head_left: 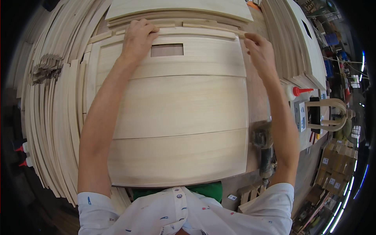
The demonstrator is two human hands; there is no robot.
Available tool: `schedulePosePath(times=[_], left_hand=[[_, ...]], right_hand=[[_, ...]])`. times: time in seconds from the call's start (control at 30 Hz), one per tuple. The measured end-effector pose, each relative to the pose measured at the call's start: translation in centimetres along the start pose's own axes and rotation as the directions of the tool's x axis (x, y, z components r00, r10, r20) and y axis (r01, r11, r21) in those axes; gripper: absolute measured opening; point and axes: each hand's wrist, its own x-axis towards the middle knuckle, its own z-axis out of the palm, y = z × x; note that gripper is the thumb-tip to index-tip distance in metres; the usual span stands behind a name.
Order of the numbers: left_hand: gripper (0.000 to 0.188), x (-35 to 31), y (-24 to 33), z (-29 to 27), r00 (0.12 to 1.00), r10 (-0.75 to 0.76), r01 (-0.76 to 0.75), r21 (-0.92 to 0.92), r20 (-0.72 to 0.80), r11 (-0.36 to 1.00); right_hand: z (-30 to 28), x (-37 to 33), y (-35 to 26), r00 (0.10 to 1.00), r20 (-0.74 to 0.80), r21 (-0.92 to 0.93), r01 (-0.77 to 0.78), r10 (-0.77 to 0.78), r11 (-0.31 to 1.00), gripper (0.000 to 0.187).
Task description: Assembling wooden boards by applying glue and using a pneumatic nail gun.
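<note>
A pale wooden panel [180, 105] made of wide boards lies flat in front of me, with a rectangular cutout near its far edge. Along that far edge runs a narrow wooden strip [203, 33]. My left hand [138, 41] is closed over the strip's left part, left of the cutout, its fingertips curled down at the edge. At the far right corner, my right hand [260, 53] has thumb and fingers pinched at the end of a thin strip behind it [215, 26]; the fingertips partly hide the contact.
Stacked boards [176, 13] lie beyond the panel, and long wooden strips [55, 129] are piled at left. A panel stack [291, 43], a red-tipped glue bottle [291, 92] and a curved wooden frame [333, 103] stand at right. A dark power tool [267, 158] lies beside my right forearm.
</note>
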Motion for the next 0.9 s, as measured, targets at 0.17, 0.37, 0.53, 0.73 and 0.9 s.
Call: schedulePosePath(times=[0.17, 0.37, 0.53, 0.73, 0.9], left_hand=[[0.017, -0.5, 0.1, -0.2, 0.999, -0.002, -0.003, 0.130, 0.041, 0.992], [0.023, 1.8, 4.5, 4.0, 0.978, 0.206, -0.206, 0.018, -0.016, 0.978], [0.028, 4.0, 6.1, 8.1, 0.984, 0.170, -0.160, -0.168, 0.048, 0.973], [0.020, 4.1, 5.5, 9.9, 0.992, 0.127, -0.130, -0.183, -0.027, 0.974], [0.021, 4.3, 5.3, 9.5, 0.995, 0.095, -0.088, -0.197, 0.024, 0.976]], right_hand=[[-9.5, -12.3, -2.0, 0.998, 0.066, -0.150, 0.014, -0.005, 0.989, 0.027], [-15.9, -25.3, 0.1, 0.820, 0.096, -0.374, -0.496, 0.565, 0.784, 0.053], [-11.5, -28.0, 1.0, 0.880, 0.041, -0.371, -0.427, 0.474, 0.825, 0.079], [-12.9, -26.7, 1.0, 0.889, -0.026, -0.298, -0.443, 0.457, 0.845, 0.060], [-16.4, -19.6, -4.5, 0.828, 0.130, -0.138, -0.529, 0.545, 0.837, 0.019]])
